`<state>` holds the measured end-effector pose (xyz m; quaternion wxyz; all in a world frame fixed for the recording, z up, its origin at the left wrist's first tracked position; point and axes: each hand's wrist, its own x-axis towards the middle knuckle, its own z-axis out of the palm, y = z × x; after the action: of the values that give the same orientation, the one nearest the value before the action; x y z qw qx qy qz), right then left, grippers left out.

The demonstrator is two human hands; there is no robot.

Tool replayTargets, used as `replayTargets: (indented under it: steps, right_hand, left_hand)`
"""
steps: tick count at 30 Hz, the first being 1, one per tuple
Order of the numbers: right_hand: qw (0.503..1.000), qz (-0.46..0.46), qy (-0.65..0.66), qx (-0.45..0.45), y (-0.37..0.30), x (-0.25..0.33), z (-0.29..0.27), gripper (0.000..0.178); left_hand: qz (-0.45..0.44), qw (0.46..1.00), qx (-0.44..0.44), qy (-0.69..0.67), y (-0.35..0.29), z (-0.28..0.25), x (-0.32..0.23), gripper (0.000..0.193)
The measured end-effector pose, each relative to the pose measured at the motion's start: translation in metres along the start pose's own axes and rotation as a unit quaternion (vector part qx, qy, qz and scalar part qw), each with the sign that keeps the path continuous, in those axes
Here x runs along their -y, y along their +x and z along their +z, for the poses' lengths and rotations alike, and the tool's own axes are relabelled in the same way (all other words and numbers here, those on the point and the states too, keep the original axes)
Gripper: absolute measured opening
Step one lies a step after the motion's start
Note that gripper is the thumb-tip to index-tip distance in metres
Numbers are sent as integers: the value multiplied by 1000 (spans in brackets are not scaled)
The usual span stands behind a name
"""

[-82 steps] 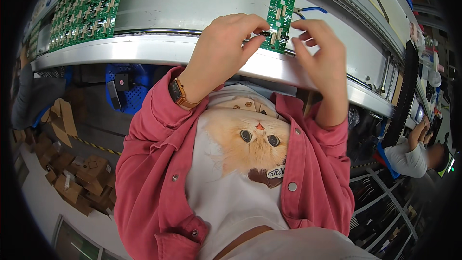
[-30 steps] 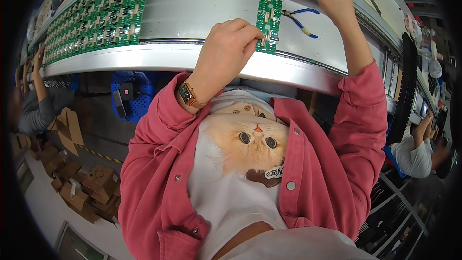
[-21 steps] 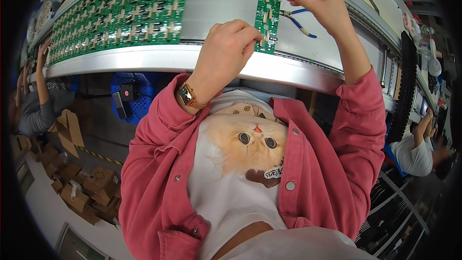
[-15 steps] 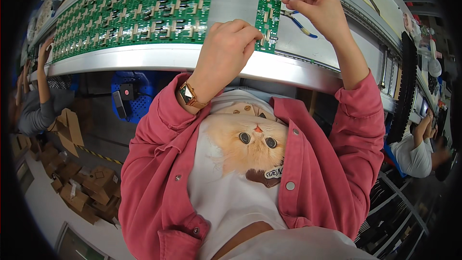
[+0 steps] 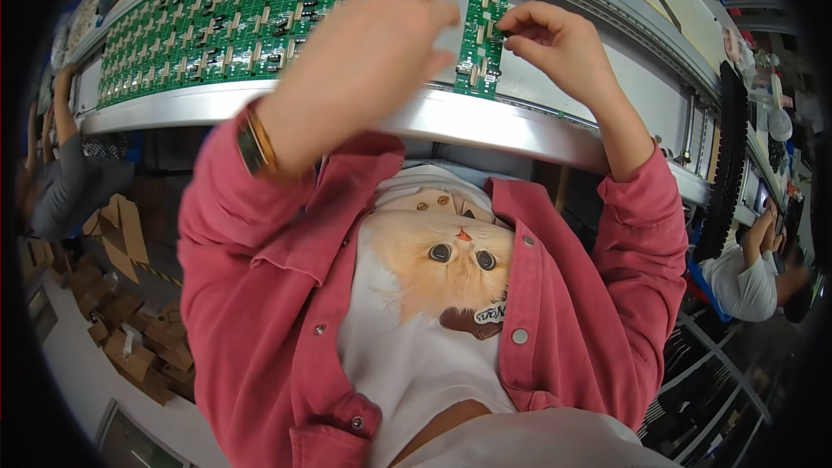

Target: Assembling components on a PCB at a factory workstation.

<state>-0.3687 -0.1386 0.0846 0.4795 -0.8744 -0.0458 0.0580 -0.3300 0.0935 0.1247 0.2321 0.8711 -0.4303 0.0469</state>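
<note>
Head view, left hand point(image 5: 368, 56) moved off board point(image 5: 482, 24)

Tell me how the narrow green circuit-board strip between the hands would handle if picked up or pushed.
The circuit-board strip looks thin and flat, so it is probably light and fairly stiff, perhaps flexing slightly along its length. Its raised pale components could be fragile if squeezed. Lying flat, it would likely slide rather than tip.
</note>
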Motion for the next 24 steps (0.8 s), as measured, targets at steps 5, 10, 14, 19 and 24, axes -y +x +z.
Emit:
replayTargets:
  steps: [5,10,14,19,24]
  right_hand:
    - [999,-18,-29,-6,-7,2,5,21]
    - [997,-30,-73,-5,-10,19,7,22]
    - [997,-16,-80,-7,-17,14,7,21]
    - [996,-42,-79,-5,-23,9,12,18]
    - [994,-68,-87,-7,-23,-7,12,15]
  left_hand:
    - [37,998,45,32,87,1,63,17]
    - [24,999,1,25,130,49,111,17]
    - [11,999,-16,40,143,72,111,17]
    - [-36,994,-37,97,144,79,107,17]
    - [-155,971,-75,-165,114,41,46,18]
